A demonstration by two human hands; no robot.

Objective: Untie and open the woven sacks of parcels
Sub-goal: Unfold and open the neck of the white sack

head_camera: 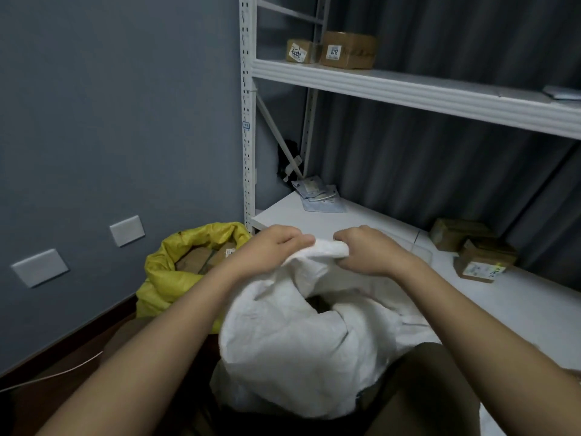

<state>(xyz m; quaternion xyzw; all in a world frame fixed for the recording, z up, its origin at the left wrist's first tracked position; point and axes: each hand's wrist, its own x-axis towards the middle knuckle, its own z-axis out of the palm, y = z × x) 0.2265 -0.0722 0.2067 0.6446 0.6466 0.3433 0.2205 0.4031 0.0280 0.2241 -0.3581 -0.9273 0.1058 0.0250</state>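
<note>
Grey wall and white shelving [408,89] fill the upper frame. At centre, the left hand [273,247] and right hand [367,250] each pinch the white sack [289,335] by its bunched mouth, apparently to spread it. The yellow sack [163,272] at centre left gapes open. Any tie is hidden under the fingers.

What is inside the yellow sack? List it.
The yellow sack stands open; brown cardboard parcels fill its mouth, one with a white label. Whatever lies deeper is covered by them, and the left forearm hides its right side.
</note>
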